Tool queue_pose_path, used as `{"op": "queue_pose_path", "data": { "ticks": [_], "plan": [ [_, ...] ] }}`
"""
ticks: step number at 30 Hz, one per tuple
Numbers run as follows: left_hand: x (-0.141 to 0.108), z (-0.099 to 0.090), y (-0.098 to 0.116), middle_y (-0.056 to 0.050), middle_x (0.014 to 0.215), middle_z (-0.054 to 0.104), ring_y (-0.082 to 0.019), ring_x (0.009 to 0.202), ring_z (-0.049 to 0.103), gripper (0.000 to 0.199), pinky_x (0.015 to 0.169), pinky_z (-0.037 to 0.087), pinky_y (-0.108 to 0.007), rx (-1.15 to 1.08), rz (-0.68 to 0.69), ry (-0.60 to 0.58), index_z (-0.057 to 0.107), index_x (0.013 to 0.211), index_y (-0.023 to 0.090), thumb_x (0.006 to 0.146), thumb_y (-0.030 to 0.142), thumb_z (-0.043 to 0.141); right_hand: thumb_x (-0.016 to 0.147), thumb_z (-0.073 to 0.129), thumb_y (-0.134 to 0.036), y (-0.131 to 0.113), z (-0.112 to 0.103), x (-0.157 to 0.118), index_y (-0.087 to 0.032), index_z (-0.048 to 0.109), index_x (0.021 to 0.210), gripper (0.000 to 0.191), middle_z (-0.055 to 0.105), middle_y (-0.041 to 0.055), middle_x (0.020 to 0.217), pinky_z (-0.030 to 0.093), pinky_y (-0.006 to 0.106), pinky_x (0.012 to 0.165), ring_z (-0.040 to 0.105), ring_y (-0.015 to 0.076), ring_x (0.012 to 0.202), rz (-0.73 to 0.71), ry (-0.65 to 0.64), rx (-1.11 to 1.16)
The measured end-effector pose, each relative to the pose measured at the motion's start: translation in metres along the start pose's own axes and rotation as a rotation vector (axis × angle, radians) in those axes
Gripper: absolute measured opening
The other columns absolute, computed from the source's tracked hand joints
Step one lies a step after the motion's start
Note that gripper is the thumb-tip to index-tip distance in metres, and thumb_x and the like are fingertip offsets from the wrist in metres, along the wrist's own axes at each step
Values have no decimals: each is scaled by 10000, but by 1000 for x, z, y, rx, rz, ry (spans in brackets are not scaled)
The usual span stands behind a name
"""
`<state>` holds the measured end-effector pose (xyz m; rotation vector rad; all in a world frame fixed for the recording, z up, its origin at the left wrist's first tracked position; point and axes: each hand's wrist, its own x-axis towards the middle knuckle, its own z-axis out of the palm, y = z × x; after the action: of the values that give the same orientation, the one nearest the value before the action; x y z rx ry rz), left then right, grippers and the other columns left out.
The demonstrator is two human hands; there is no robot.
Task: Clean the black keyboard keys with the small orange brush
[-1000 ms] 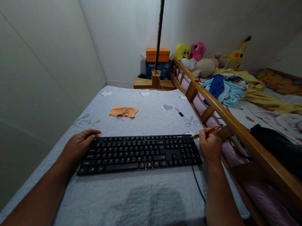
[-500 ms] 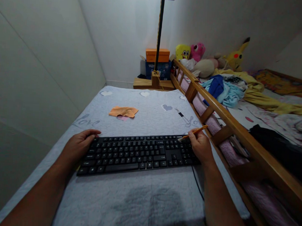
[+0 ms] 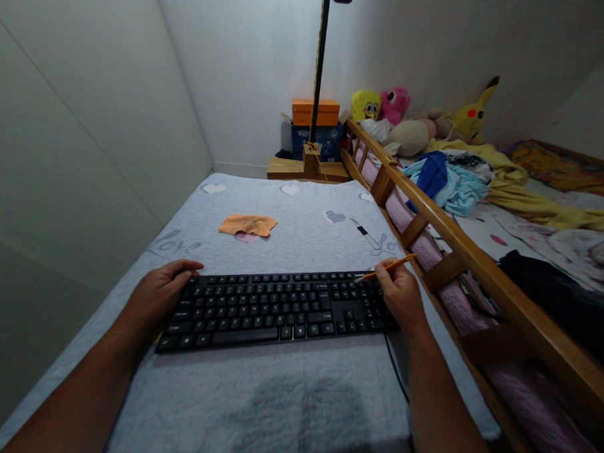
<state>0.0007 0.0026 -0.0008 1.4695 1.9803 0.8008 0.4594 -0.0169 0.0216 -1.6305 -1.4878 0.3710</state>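
Note:
A black keyboard (image 3: 258, 308) lies on the light blue quilted cover, its keys facing up. My left hand (image 3: 162, 290) grips its left end, thumb near the top corner and the other fingers partly hidden. Over the number pad, my right hand (image 3: 399, 291) pinches a thin brush (image 3: 395, 264) with an orange handle. The pale tip of the brush points left, at the upper right keys. A black cable runs from under the keyboard's right part towards me.
An orange cloth (image 3: 249, 225) lies beyond the keyboard. A small metal tool with a black clip (image 3: 362, 230) rests at the far right. A wooden rail (image 3: 432, 225) borders the right side, with clothes and plush toys behind it. Boxes (image 3: 315, 112) stand at the back.
The brush tip has turned slightly over the upper right keys, appearing narrower now. Both hands and the keyboard stay nearly in place.

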Motion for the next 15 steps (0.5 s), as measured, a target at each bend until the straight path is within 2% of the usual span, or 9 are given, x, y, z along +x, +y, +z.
{"op": "queue_pose_path", "data": {
  "ticks": [4,8,11,13,15],
  "plan": [
    [0,-1,3,-55,930,765,-247,827,679,461,728,496,-309,28,5,2,753,1083,176,790,452,526,868,502,-524,8,-4,4,-231,606,819,315,693,58,732,497,365,756,683,265,750,16,46,-100],
    [0,-2,5,-62,943,766,-253,837,679,474,708,494,-308,25,-14,6,754,1085,174,786,458,520,840,494,-521,16,-11,7,-225,623,809,324,721,110,760,505,392,771,701,309,804,58,169,-176],
    [-1,-1,6,-64,952,763,-251,844,682,457,706,492,-305,27,-12,9,757,1070,174,782,442,526,835,499,-529,16,-14,7,-216,629,814,339,714,112,738,508,398,750,693,312,779,89,255,-172],
    [-2,0,5,-58,934,761,-245,808,678,452,691,490,-305,20,-10,13,758,1069,180,784,446,530,843,512,-534,12,-14,5,-215,624,827,339,703,88,725,511,382,736,684,289,748,91,249,-110],
    [-2,0,4,-52,915,762,-240,773,671,449,671,489,-306,10,-8,22,760,1065,186,786,452,530,863,524,-533,7,-12,3,-217,615,835,330,699,59,730,515,355,731,679,258,731,74,180,-23]
  ]
}}
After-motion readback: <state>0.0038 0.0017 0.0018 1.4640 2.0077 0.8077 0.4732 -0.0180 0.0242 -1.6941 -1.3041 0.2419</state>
